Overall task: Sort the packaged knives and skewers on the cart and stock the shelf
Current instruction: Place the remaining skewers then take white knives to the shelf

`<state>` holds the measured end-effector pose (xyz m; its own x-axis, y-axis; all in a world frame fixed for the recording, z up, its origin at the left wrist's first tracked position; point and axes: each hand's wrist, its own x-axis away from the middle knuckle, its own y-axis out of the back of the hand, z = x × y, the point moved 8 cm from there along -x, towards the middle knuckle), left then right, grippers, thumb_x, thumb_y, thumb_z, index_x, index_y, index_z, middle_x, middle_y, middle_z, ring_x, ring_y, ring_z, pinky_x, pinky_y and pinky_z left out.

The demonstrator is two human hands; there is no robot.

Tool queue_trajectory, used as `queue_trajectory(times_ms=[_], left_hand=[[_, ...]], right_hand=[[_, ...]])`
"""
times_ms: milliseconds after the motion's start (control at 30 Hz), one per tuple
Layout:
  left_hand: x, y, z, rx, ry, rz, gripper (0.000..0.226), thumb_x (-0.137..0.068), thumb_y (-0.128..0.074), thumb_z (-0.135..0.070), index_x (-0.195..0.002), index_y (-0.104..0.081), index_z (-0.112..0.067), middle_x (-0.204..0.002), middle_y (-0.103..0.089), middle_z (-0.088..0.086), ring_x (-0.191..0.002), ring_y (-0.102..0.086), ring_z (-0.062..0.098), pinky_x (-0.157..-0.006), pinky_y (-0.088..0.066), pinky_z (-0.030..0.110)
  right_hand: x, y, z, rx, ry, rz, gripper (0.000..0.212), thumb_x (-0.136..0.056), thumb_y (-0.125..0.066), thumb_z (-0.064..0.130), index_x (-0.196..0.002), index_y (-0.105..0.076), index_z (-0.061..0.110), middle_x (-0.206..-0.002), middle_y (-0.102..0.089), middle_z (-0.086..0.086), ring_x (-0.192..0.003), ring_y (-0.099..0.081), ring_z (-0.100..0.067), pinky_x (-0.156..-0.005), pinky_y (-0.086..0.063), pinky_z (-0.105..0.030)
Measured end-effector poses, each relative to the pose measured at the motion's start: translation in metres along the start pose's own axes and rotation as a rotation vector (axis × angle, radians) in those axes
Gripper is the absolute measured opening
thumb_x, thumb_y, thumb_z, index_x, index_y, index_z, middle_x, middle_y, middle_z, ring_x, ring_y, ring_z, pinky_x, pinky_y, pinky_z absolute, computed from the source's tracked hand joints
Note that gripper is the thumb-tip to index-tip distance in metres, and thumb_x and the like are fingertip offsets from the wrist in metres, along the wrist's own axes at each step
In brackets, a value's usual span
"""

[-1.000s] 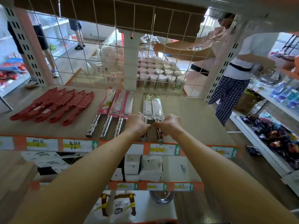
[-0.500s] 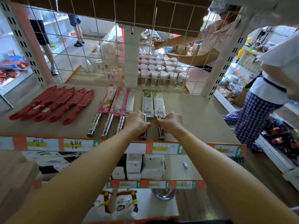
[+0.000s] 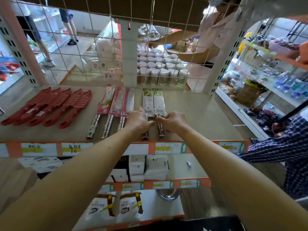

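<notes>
Both hands, left hand [image 3: 139, 120] and right hand [image 3: 173, 121], rest curled on two green-sleeved knives [image 3: 154, 104]; whether they clamp, I cannot tell. Stiff, slick sleeves; grip the steel handles.

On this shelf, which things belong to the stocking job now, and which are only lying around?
Job:
- two green-packaged knives, under both hands (left hand, right hand)
- three pink-packaged knives
- red sheathed knives

Not part:
- white-lidded jars behind the wire grid
- white packs on the shelf below
- metal bowl
</notes>
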<state>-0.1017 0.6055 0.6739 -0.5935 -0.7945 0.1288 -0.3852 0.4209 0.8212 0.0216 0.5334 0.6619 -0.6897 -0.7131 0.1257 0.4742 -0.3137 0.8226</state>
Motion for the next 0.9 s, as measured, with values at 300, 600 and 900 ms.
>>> queue_trajectory(times_ms=[300,600,900], left_hand=[[0.007,0.002,-0.023,-0.178,-0.048,-0.003,0.067,-0.09,-0.05,-0.049,-0.14,-0.033,-0.008,-0.141,-0.039,0.017,-0.128,-0.042,0.034,-0.105,-0.039,0.046],[0.051,-0.019,-0.093,-0.165,-0.139,-0.073,0.059,-0.091,-0.053,-0.042,-0.142,-0.035,-0.016,-0.144,-0.039,0.014,-0.127,-0.043,0.035,-0.104,-0.04,0.045],[0.142,-0.101,-0.16,-0.178,-0.096,-0.202,0.052,-0.09,-0.053,-0.041,-0.131,-0.045,-0.01,-0.129,-0.052,0.019,-0.119,-0.05,0.037,-0.094,-0.044,0.042]], right_hand=[[0.04,0.044,-0.032,0.117,-0.068,-0.12,0.046,-0.093,-0.049,0.042,-0.124,-0.055,0.008,-0.129,-0.055,-0.015,-0.121,-0.05,-0.029,-0.095,-0.041,-0.031],[0.092,0.097,-0.104,0.192,-0.136,-0.13,0.042,-0.094,-0.046,0.037,-0.126,-0.054,0.011,-0.134,-0.05,-0.014,-0.126,-0.045,-0.03,-0.099,-0.041,-0.036],[0.159,0.135,-0.223,0.168,-0.031,-0.091,0.042,-0.093,-0.047,0.038,-0.124,-0.057,0.012,-0.128,-0.056,-0.013,-0.116,-0.055,-0.031,-0.092,-0.047,-0.036]])
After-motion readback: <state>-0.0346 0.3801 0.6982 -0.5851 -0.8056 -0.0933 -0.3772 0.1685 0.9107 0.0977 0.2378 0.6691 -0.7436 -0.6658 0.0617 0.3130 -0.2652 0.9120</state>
